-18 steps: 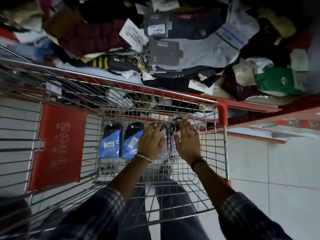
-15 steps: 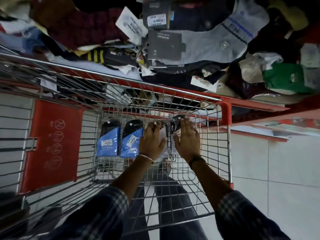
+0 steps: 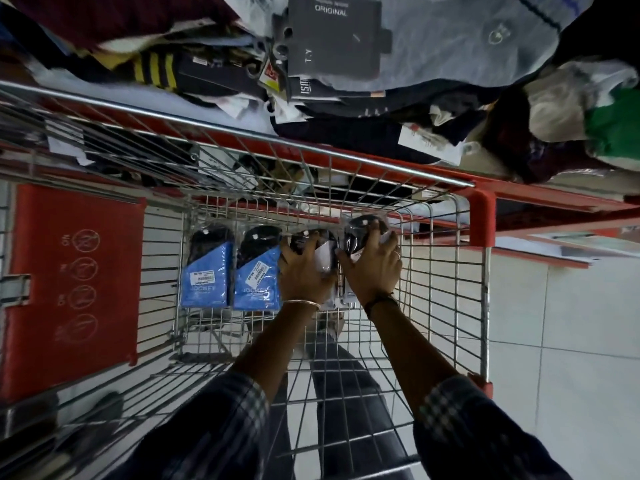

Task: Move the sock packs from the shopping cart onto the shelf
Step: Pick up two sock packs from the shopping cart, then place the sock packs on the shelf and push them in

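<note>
While two blue sock packs [image 3: 230,268] lie at nine o'clock in the cart [image 3: 479,216], the left hand [image 3: 304,271] and right hand [image 3: 372,268] each clamp a clear sock pack [image 3: 360,233].

At centre we see two blue-and-black sock packs [image 3: 207,268] [image 3: 258,270], lettered in white, inside the silver wire shopping cart [image 3: 446,292] with red corner caps. At left we note a red plastic flap [image 3: 74,289] bearing pale circular symbols. At the top we find a dark grey card sleeve [image 3: 334,36] and a black-and-yellow striped sock [image 3: 154,69]; the checked dark sleeves [image 3: 478,431] fill the lower frame.
</note>
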Action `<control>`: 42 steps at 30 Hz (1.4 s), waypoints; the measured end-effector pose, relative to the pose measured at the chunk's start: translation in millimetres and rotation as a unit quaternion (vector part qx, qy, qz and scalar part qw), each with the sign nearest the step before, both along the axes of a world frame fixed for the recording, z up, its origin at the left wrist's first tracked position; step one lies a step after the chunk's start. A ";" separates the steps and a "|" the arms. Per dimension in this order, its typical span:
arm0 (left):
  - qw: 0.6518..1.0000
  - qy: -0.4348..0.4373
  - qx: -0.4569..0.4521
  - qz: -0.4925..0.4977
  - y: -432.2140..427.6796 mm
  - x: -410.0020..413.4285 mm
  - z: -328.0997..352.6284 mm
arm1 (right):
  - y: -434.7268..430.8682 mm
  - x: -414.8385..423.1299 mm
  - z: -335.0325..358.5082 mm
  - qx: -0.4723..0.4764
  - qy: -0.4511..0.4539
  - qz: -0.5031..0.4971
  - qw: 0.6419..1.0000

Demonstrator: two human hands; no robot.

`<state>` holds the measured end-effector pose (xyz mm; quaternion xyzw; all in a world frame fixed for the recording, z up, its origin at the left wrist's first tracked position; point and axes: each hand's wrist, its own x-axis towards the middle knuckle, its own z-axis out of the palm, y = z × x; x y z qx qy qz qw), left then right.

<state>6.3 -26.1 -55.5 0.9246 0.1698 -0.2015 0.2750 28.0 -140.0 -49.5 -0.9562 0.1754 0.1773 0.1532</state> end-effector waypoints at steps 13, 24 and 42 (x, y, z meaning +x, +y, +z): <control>0.997 -0.061 -0.055 -0.001 19.2 -3.2 50.9 | -11.2 -6.7 58.7 0.061 -0.029 -0.060 0.996; 0.971 -0.233 -0.045 -0.003 50.3 -16.7 176.9 | 6.7 -30.5 196.5 0.081 -0.177 -0.055 0.979; 0.827 -0.557 -0.028 -0.072 35.9 37.8 384.2 | -17.7 6.0 392.0 0.093 -0.547 -0.057 0.830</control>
